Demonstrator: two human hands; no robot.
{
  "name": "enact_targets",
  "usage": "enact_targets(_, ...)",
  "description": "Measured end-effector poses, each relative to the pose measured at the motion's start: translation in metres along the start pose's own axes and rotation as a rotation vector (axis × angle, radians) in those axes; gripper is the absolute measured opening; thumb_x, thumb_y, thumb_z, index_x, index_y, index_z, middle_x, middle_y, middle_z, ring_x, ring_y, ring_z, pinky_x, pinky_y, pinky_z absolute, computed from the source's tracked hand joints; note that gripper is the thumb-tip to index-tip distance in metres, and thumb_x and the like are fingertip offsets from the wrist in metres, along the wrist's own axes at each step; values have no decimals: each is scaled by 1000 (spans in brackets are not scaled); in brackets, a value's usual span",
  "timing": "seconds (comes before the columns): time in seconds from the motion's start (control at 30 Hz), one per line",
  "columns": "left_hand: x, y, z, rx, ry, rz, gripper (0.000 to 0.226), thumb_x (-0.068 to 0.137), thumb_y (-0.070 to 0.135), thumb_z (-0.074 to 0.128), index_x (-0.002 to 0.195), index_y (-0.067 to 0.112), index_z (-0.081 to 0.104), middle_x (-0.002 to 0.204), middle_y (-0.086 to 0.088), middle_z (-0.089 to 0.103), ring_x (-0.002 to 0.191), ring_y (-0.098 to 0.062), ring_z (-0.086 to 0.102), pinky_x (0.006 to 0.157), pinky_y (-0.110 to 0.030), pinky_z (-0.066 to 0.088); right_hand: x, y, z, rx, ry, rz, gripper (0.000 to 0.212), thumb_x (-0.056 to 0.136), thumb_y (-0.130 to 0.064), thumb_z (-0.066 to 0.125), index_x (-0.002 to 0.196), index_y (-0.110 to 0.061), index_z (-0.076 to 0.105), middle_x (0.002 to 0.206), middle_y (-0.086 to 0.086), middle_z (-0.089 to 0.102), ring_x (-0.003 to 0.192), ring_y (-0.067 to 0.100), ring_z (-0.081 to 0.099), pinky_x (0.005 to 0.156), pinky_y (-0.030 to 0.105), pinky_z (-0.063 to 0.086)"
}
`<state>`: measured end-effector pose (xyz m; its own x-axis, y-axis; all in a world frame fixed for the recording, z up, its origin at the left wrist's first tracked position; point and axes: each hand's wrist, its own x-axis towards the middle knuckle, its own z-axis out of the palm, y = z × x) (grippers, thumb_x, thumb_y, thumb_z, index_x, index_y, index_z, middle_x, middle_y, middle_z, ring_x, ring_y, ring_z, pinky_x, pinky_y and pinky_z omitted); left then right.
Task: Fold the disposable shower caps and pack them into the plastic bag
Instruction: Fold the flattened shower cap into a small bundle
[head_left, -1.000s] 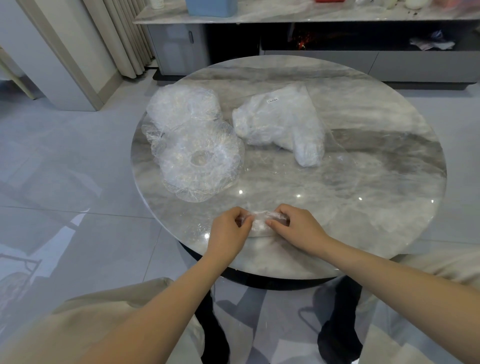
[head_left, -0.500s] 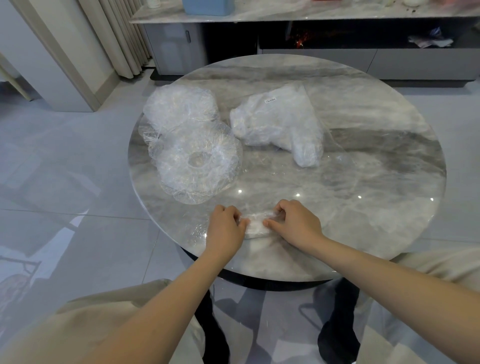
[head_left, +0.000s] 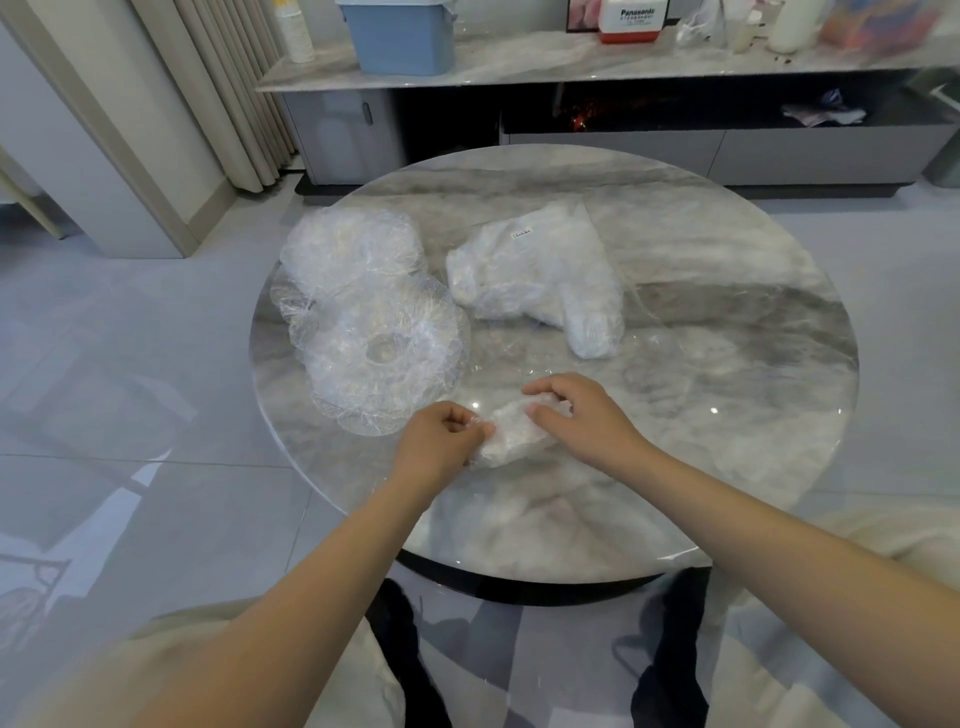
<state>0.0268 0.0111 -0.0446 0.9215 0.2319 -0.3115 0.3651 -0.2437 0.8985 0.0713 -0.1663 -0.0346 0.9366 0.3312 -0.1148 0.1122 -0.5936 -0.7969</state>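
Note:
A folded clear shower cap (head_left: 511, 434), bunched into a small white wad, lies near the front of the round marble table (head_left: 727, 364). My left hand (head_left: 439, 444) pinches its left end. My right hand (head_left: 582, 418) grips its right end with curled fingers. Several unfolded, crinkled clear shower caps (head_left: 371, 332) lie spread in a loose pile at the table's left. A clear plastic bag (head_left: 540, 270) stuffed with white folded caps lies at the table's middle back, with a small label near its top.
Behind the table stands a low marble-topped cabinet (head_left: 597, 62) carrying a blue bin (head_left: 397, 34) and bottles. Curtains (head_left: 223, 88) hang at the back left. Glossy tiled floor surrounds the table. My knees in beige trousers show at the bottom.
The wad has been rolled tighter and turned slantwise, its right end now farther back. My right hand lifted and moved away from me; my head tilted up, showing more of the cabinet.

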Motion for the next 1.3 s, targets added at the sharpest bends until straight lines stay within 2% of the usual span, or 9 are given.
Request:
enact_targets(0.1, 1, 20, -2, 38, -43, 47, 14, 81, 16, 74, 80, 9, 62, 68, -5, 65, 52, -8, 57, 59, -23, 51, 2, -23, -18, 144, -98, 56, 26, 95, -33, 51, 113, -22, 66, 121, -10, 61, 112, 5, 52, 88, 17, 39)
enact_targets(0.3, 17, 48, -9, 147, -92, 155, 16, 78, 19, 76, 76, 12, 62, 65, -1, 63, 57, -11, 60, 65, -28, 54, 18, -47, -48, 198, -163, 181, 26, 90, -44, 52, 89, -26, 71, 96, -15, 67, 95, 7, 58, 79, 22, 41)
enact_targets(0.43, 30, 63, -5, 134, -209, 157, 19, 77, 17, 77, 84, 5, 64, 70, -8, 64, 60, -12, 60, 63, -24, 54, 28, -43, -55, -112, -363, 123, 50, 84, -53, 62, 122, -20, 61, 114, -12, 58, 107, 5, 51, 86, 18, 37)
enact_targets(0.53, 43, 67, 1, 58, -275, 121, 15, 78, 12, 76, 82, 5, 64, 68, -8, 63, 53, -8, 58, 57, -17, 52, 40, -34, -55, -59, -396, 158, 41, 84, -37, 69, 105, -3, 65, 82, -1, 53, 76, 11, 48, 62, 19, 34)
enact_targets(0.7, 61, 61, 7, 7, -295, 92, 12, 83, 18, 72, 85, 10, 64, 74, -2, 65, 62, -8, 63, 62, -19, 53, 59, -20, -59, 13, -344, 287, 14, 81, -20, 74, 78, -8, 65, 61, -3, 52, 55, 10, 47, 49, 18, 33)
enact_targets(0.8, 68, 53, 12, 281, -153, 250, 12, 89, 31, 63, 85, 20, 62, 83, 8, 64, 69, -4, 61, 64, -15, 44, 67, -9, -70, 71, -316, 371, 10, 82, -14, 71, 76, -8, 66, 67, 6, 67, 54, 13, 60, 51, 19, 42)
enact_targets(1.03, 91, 43, 22, 703, 107, 441, 21, 90, 39, 59, 96, 20, 55, 93, 8, 49, 80, -9, 51, 64, -21, 40, 88, 9, -67, 326, -122, 593, 22, 92, -10, 59, 111, 0, 53, 79, 11, 68, 63, 17, 65, 42, 18, 46)
enact_targets(1.17, 104, 42, 31, 751, 115, 402, 35, 83, 46, 65, 101, 19, 53, 100, 6, 50, 92, -14, 53, 71, -25, 44, 96, 14, -53, 464, -62, 563, 18, 94, -7, 55, 111, -1, 53, 80, 8, 66, 52, 9, 66, 41, 16, 45)
enact_targets(1.3, 110, 43, 36, 804, 167, 452, 29, 86, 40, 64, 102, 18, 56, 104, 1, 53, 94, -18, 52, 76, -28, 44, 101, 20, -33, 469, 51, 468, 26, 92, -7, 54, 118, -2, 55, 86, 10, 67, 61, 17, 68, 49, 25, 51)
